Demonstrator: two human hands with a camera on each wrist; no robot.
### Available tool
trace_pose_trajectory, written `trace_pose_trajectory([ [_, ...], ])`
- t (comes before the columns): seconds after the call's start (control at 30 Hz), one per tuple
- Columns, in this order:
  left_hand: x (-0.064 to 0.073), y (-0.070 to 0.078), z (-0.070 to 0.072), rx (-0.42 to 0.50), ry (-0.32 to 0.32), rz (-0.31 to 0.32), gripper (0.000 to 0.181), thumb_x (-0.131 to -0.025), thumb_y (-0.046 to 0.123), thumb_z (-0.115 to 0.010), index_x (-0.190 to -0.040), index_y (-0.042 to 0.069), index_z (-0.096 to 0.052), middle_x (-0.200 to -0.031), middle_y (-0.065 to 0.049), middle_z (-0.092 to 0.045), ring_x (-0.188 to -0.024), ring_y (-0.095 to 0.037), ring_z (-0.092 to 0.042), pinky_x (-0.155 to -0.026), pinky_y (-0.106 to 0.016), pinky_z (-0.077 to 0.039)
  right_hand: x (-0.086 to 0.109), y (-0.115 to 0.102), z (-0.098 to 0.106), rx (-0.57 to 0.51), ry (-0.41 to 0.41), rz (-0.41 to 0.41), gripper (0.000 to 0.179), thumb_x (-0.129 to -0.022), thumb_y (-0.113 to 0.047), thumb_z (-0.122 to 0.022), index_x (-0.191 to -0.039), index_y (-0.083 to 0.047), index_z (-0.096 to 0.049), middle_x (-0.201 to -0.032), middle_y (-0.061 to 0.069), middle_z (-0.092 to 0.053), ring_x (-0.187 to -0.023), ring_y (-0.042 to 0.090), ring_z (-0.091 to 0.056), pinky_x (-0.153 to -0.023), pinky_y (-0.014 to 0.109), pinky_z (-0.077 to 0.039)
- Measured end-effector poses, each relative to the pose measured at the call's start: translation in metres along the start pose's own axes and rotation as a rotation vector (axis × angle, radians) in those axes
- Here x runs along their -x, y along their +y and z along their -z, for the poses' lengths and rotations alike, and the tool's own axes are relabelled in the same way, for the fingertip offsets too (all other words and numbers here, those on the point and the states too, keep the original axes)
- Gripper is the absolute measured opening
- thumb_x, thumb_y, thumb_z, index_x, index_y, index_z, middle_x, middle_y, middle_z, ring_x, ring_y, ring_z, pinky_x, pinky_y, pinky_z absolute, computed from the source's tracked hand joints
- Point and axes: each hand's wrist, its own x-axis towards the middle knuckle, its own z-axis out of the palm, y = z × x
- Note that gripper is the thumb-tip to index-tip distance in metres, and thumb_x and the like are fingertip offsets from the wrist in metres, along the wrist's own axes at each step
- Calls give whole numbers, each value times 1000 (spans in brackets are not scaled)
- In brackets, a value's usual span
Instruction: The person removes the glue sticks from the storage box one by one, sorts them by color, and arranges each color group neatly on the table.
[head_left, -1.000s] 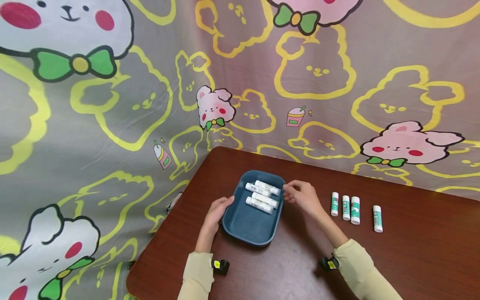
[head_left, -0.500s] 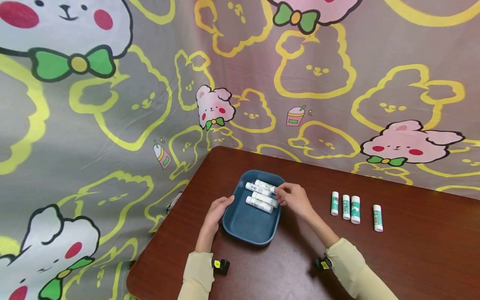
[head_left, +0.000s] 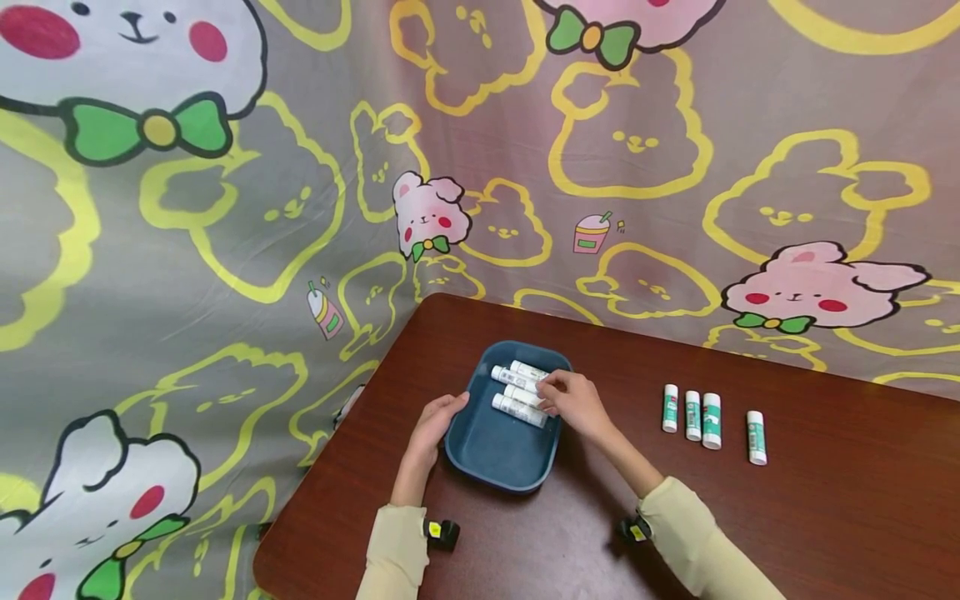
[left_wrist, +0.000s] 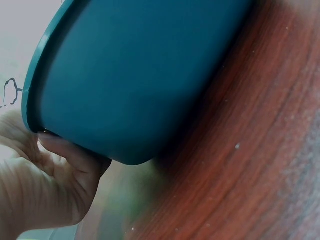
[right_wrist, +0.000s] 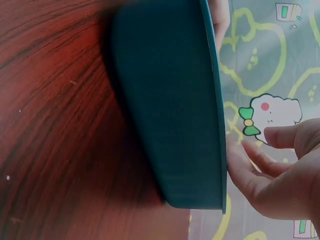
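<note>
My left hand (head_left: 433, 427) grips the edge of a blue tray (head_left: 495, 467), my right hand (head_left: 577, 403) is at four white glue sticks (head_left: 517, 409) inside, whether pinching I can't tell, and four green-labelled glue sticks (head_left: 711, 422) sit outside, rightward on the table (head_left: 855, 483).

four white tubes (head_left: 517, 410), four green-labelled tubes (head_left: 711, 421), one tray (head_left: 495, 458), one table (head_left: 840, 508), two hands (head_left: 433, 423).

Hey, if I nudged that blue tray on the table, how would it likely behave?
The blue tray probably feels stiff: it shows no bend where the left hand grips it. Being broad and low, it would likely slide rather than tip. The white tubes inside look round, so they might roll.
</note>
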Motion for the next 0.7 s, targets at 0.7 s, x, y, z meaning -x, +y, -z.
trace_pose_trajectory([
  [0.7,-13,-14,1,7,24,22,33,-104,19,-61,-79,-1,-58,-66,-5,-50,-64,-18,-51,-62,-29,-40,-6,1,-25,318,7,121,17,-98,-13,-69,-105,2,-75,-98,11,-74,-91,25,-66,-83,43,-52],
])
